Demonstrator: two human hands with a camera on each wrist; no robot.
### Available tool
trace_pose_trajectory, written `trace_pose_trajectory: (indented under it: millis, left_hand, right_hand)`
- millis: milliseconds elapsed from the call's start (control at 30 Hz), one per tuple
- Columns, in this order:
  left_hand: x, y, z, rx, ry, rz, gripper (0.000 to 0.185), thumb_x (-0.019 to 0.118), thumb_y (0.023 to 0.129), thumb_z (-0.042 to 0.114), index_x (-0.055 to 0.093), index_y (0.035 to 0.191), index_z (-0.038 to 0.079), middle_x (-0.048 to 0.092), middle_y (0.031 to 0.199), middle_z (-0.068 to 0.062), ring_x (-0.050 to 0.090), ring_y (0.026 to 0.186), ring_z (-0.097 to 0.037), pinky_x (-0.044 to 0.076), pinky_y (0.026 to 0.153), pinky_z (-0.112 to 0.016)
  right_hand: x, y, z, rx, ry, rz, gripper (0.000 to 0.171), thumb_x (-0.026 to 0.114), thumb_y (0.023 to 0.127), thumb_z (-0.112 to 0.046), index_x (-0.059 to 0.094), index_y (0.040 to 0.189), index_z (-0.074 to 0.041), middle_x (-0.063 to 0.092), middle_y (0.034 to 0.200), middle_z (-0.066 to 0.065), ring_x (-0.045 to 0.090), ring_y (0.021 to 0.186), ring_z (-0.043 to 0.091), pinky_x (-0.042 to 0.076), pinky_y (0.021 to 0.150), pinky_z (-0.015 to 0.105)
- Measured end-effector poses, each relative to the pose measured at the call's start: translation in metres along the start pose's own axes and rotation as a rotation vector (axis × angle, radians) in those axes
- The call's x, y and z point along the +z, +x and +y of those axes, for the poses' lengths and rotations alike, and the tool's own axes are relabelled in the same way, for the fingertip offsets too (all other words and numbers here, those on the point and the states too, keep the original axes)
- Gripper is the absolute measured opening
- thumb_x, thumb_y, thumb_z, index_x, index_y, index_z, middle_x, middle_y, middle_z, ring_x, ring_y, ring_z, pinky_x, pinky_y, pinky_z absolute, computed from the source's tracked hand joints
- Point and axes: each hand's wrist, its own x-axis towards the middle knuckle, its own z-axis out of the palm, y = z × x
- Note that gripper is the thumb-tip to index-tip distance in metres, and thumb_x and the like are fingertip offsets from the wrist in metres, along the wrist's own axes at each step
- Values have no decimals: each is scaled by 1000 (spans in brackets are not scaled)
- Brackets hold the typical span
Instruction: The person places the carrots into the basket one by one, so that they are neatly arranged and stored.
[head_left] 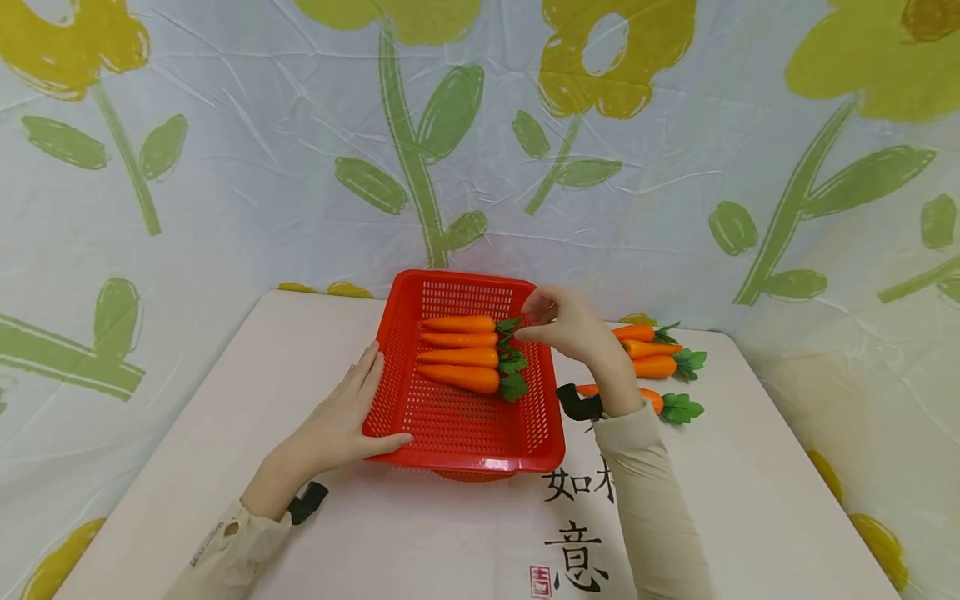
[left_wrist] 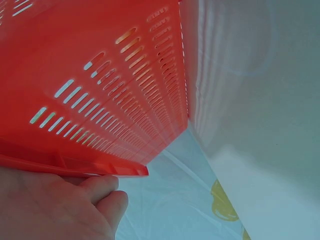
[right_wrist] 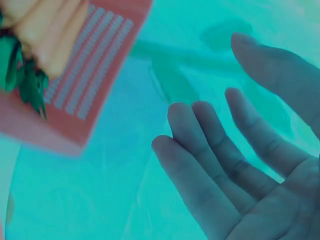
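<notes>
A red plastic basket (head_left: 465, 425) stands on the table with several carrots (head_left: 459, 357) lying side by side in it, green tops to the right. My left hand (head_left: 341, 417) holds the basket at its near left corner, fingers along the outside and thumb over the near rim. In the left wrist view, those fingers (left_wrist: 102, 192) lie under the rim. Above the basket's far right rim is my right hand (head_left: 566, 329), its fingers spread and loosely bent. The right wrist view shows nothing between that hand's fingers (right_wrist: 200, 165).
More carrots (head_left: 652, 367) lie on the table right of the basket, partly hidden by my right forearm. Black Chinese characters (head_left: 576, 558) mark the white tabletop (head_left: 315, 367). A flower-patterned cloth (head_left: 285, 150) hangs behind and beside the table.
</notes>
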Motion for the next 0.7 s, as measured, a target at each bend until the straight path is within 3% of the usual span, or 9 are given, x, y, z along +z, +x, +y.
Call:
trace_pose_trajectory:
  millis: [100, 267, 367, 500, 700]
  left_hand:
    - [0, 0, 0, 1, 3, 0, 125, 66, 79, 72, 6, 156, -6, -4, 165, -15, 4, 151, -31, 17, 119, -52]
    - [-1, -1, 0, 4, 3, 6, 124, 65, 79, 72, 7, 156, -6, -3, 165, -17, 6, 151, -33, 17, 119, -54]
    - [-1, -1, 0, 7, 3, 6, 124, 65, 80, 72, 7, 156, -7, -3, 165, -18, 7, 151, -35, 18, 119, -54]
    - [-1, 0, -1, 8, 4, 4, 124, 64, 80, 72, 7, 156, -7, -3, 165, -17, 8, 151, -35, 18, 119, -54]
    - [-1, 2, -1, 13, -3, 6, 124, 64, 80, 73, 7, 156, -7, -2, 165, -17, 8, 150, -34, 18, 119, -54]
  right_hand:
    - [-17, -9, 10, 21, -18, 8, 29, 80, 84, -14, 65, 105, -3, 64, 102, 18, 61, 93, 29, 51, 79, 44]
    - [-37, -29, 30, -69, 4, 100, 22, 76, 88, -13, 67, 106, -3, 66, 104, 12, 62, 97, 26, 50, 95, 45]
    - [-48, -43, 44, -116, 9, 156, 21, 73, 91, -12, 68, 109, -3, 67, 107, 9, 63, 103, 25, 48, 98, 35]
    - [-59, -59, 64, -116, -11, 245, 22, 71, 93, -15, 69, 115, -9, 68, 110, 5, 60, 107, 17, 45, 90, 19]
    - [-69, -78, 101, -94, -83, 345, 23, 72, 92, -13, 70, 114, -6, 68, 110, 12, 61, 100, 6, 43, 90, 13]
